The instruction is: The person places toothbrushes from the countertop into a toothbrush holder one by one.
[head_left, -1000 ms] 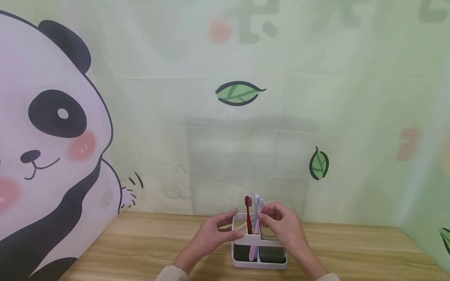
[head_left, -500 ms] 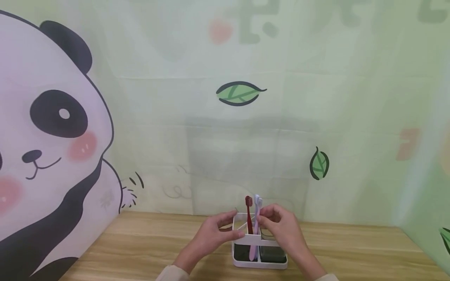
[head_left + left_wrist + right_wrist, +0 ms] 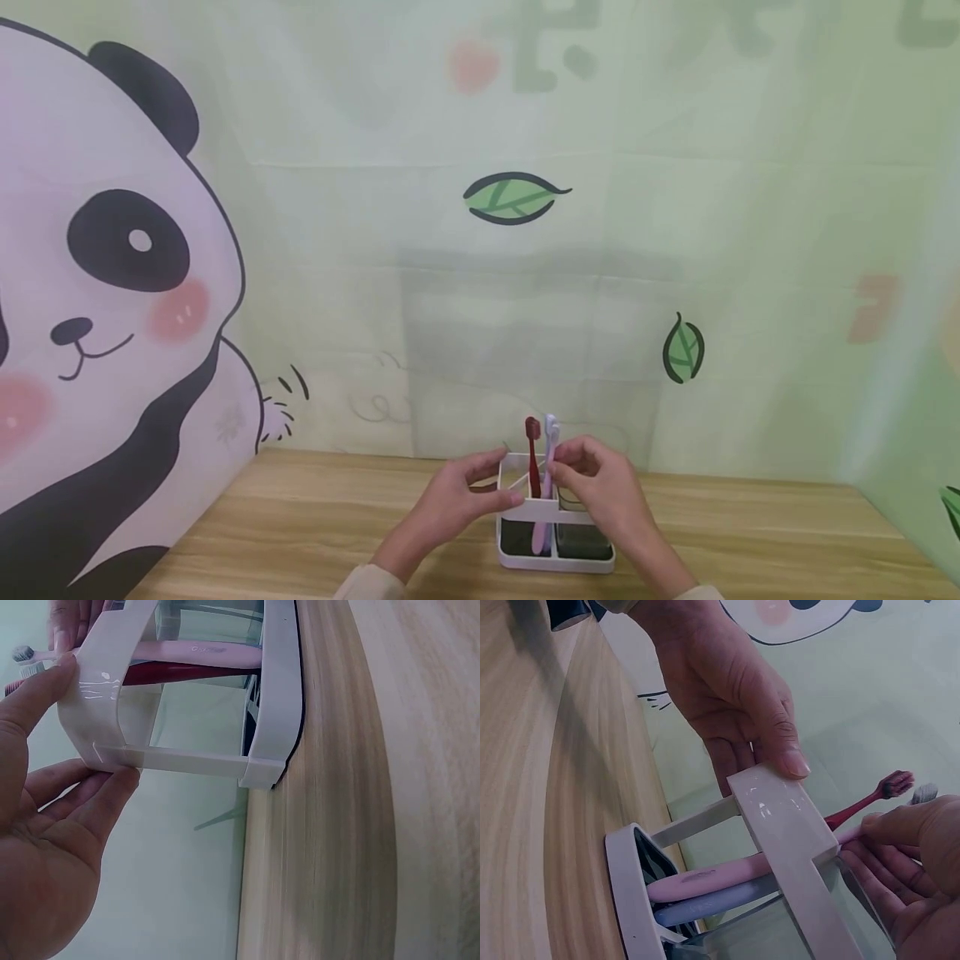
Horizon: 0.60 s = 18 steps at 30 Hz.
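Observation:
A white toothbrush holder [image 3: 542, 507] with an upper frame and a low base stands on the wooden table. My left hand [image 3: 456, 497] grips the left corner of its upper frame, thumb in front and fingers behind. My right hand [image 3: 606, 482] pinches a pink toothbrush [image 3: 712, 875] near its head, its handle reaching down into the base. Beside it leans a blue toothbrush [image 3: 724, 898], and a red toothbrush [image 3: 533, 460] stands just to the left. In the head view the pink and blue heads overlap. A clear cup [image 3: 759, 934] sits in the right compartment, partly behind my right hand.
A pale green cloth backdrop [image 3: 337, 250] with a printed panda and leaves hangs behind the table [image 3: 300, 533]. Thin white dividers [image 3: 517, 481] cross the upper left of the holder. A dark cylindrical object [image 3: 568, 613] shows at the right wrist view's top corner.
My right hand has shifted slightly left, bringing the pink toothbrush's head closer to the blue one. My left hand keeps its grip on the holder.

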Each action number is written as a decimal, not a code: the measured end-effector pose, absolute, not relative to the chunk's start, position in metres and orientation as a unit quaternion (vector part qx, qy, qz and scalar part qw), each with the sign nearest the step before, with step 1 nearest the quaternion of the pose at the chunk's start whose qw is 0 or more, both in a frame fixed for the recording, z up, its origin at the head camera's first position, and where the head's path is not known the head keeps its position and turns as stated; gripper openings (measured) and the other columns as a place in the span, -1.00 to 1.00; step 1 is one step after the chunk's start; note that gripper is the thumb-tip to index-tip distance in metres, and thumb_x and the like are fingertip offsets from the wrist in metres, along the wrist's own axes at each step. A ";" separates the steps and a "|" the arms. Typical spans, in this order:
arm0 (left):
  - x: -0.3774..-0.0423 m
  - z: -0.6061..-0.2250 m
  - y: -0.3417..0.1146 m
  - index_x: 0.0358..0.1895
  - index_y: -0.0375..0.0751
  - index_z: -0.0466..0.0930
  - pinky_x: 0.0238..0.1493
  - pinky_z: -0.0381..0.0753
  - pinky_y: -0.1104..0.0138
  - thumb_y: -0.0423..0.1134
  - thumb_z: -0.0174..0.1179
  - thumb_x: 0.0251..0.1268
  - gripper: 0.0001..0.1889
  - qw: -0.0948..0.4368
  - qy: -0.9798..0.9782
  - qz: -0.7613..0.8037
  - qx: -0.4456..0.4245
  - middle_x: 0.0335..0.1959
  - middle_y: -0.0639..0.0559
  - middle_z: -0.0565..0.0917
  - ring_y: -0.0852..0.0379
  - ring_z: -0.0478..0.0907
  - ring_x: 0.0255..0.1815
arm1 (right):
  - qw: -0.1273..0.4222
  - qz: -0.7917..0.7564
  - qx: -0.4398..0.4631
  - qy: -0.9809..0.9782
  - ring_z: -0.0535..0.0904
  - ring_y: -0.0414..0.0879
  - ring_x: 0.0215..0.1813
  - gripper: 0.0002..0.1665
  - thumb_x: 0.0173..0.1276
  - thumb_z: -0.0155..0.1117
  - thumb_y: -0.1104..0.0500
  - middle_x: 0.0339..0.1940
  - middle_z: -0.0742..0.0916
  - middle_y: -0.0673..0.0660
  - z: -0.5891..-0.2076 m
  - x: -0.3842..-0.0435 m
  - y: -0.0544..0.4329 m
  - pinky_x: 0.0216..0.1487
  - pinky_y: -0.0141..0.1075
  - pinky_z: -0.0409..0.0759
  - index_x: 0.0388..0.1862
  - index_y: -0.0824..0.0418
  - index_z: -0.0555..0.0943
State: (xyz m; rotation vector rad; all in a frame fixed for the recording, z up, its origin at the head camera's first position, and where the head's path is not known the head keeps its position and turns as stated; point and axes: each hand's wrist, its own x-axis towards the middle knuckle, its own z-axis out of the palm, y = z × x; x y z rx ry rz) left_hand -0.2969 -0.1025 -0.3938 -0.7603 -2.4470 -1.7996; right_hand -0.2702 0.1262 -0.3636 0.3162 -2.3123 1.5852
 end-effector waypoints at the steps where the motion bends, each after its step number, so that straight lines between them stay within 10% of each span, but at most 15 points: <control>1: -0.297 -0.394 -0.103 0.50 -0.44 0.44 0.24 0.68 -0.01 -0.13 0.52 0.35 -0.23 0.005 -0.781 -0.575 -0.243 0.41 -0.36 0.55 -0.33 0.59 0.33 | 0.159 0.552 0.112 -0.811 0.74 -0.07 -0.12 -0.89 0.39 0.52 0.31 -0.26 0.79 0.02 -0.364 -0.271 0.126 0.06 -0.13 0.74 -0.15 0.23 0.75; 18: -0.292 -0.392 -0.108 0.54 -0.30 0.44 0.31 0.62 -0.07 0.06 0.40 0.44 -0.24 0.026 -0.803 -0.549 -0.228 0.49 -0.31 0.49 -0.30 0.50 0.43 | 0.128 0.546 0.112 -0.821 0.74 -0.04 -0.09 -0.80 0.42 0.53 0.20 -0.19 0.80 0.05 -0.361 -0.269 0.147 -0.05 -0.23 0.77 -0.06 0.25 0.76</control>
